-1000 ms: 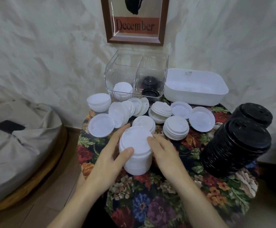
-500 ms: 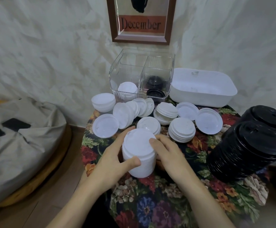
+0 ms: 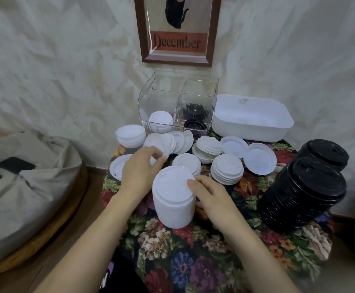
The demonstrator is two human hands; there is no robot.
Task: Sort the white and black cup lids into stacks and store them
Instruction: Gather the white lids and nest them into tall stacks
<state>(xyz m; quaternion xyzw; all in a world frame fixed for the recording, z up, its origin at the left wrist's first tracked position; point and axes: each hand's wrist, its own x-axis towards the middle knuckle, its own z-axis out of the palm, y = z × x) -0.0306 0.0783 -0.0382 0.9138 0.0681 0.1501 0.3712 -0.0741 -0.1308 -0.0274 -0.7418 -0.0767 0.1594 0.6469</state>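
Our right hand [image 3: 210, 195] is curling round the white lid stack [image 3: 173, 199] near the table's [image 3: 193, 261] left edge; our left hand [image 3: 139, 172] is bending over loose lids [image 3: 161, 144], grip unclear.

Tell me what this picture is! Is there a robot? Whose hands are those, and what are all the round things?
No robot here, just a person's two hands. The camera sits on the person's head and looks down, so you see what they see. The round things are cup lids on a table with a flowery cloth. The right hand holds a tall white stack near the front. The left hand reaches over the loose lids behind it; it is too blurry to tell whether it has grabbed one. On the right stand two black stacks. At the back are a clear box with a few white and black lids inside, and a white tub.
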